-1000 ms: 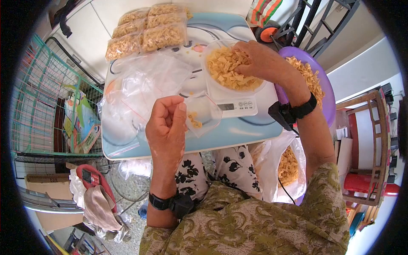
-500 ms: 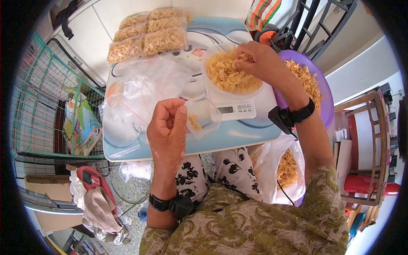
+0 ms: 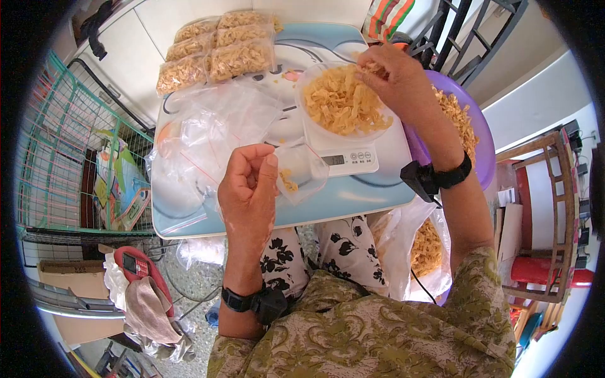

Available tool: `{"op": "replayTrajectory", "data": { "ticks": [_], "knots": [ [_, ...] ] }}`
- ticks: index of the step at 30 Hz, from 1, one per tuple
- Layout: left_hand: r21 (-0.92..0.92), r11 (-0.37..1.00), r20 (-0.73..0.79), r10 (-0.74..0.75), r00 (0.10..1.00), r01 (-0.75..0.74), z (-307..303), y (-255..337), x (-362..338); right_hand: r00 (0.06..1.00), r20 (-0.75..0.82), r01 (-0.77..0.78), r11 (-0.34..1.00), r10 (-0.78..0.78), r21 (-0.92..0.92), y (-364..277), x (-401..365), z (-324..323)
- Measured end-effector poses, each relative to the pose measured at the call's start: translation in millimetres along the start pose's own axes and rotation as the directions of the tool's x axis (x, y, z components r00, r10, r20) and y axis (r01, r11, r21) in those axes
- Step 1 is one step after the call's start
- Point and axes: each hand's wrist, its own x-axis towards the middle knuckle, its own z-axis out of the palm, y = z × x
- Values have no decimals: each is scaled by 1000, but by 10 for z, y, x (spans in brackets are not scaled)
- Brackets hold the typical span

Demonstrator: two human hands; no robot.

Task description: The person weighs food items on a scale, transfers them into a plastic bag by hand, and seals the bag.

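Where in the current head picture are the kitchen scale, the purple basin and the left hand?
kitchen scale [image 3: 386, 157], head view: its front panel, beside the buttons
purple basin [image 3: 486, 157], head view: its outer rim
left hand [image 3: 247, 189], head view: the back of the hand

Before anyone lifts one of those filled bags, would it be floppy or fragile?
The filled bag probably flexes, since its clear plastic looks thin. It is likely light for its bulk, and the thin, curled flakes inside could crumble if squeezed.

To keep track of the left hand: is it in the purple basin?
No, the left hand holds a small clear bag.
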Motion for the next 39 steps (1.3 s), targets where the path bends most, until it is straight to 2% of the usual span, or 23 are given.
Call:
{"op": "replayTrajectory", "data": {
  "ticks": [2, 3, 5, 9, 11, 12, 14, 15, 17, 20, 23, 27, 29, 32, 33, 35, 36, 38, 39],
  "knots": [
    [6, 1000, -1, -5, 1000, 5, 1, 1, 0, 986, 165, -33, 999, 37, -29, 0, -37, 21],
    [13, 1000, -4, -12, 1000, 12, -6, -1, -5, 985, 168, -32, 999, 36, -25, -6, -51, 28],
    [19, 1000, -9, -9, 1000, 10, -13, 6, -8, 973, 203, -126, 990, 110, 70, -13, -80, 12],
    [7, 1000, -9, -1, 1000, 1, -16, -11, 5, 955, 273, -137, 988, 114, 70, -80, -71, -139],
    [-1, 1000, -4, -14, 1000, 14, -13, 16, -2, 888, 419, -251, 963, 190, 96, -163, -65, -236],
    [-9, 1000, 1, -26, 1000, 26, -12, 24, -5, 887, 420, -251, 963, 190, 95, -151, -82, -245],
    [-11, 1000, 6, -9, 1000, 9, -14, -6, -1, 882, 471, -70, 995, 27, 74, -108, -125, -258],
    [-13, 1000, 11, 8, 1000, -8, -15, -20, 3, 881, 472, -71, 995, 27, 74, -103, -139, -245],
    [-8, 1000, 9, 2, 1000, -2, -15, -18, 3, 902, 425, 56, 997, -71, 49, -98, -171, -225],
    [2, 1000, 8, -3, 1000, 3, -15, -12, 5, 906, 406, 97, 993, -117, 68, -63, -189, -162],
    [12, 1000, 1, 2, 1000, -2, -11, -4, 1, 916, 398, 43, 999, -43, 10, -109, -160, -108],
    [8, 1000, -13, -4, 1000, 4, -7, 14, -3, 947, 317, 53, 999, -55, 14, -37, -109, -39],
    [7, 1000, -13, -9, 1000, 9, -9, 9, 0, 968, 252, -10, 993, -20, 115, -35, -80, -74],
    [1, 1000, -10, -14, 1000, 14, -12, -3, 5, 985, 169, -63, 988, 38, 141, -42, -52, -145],
    [-4, 1000, -8, -14, 1000, 14, -14, -6, 6, 985, 170, -62, 988, 38, 141, -33, -50, -160],
    [10, 1000, -9, -13, 1000, 14, -14, 0, 6, 976, 153, -186, 961, 156, 207, -16, -41, -180],
    [24, 1000, -9, -13, 1000, 13, -12, 0, 9, 976, 153, -185, 961, 155, 207, -19, -43, -176],
    [19, 1000, -8, -16, 1000, 16, -12, 0, 10, 956, 157, -282, 923, 248, 261, -46, -51, -174],
    [14, 1000, -7, -21, 1000, 21, -14, 1, 9, 956, 156, -281, 924, 246, 261, -45, -67, -137]
  ]
}}
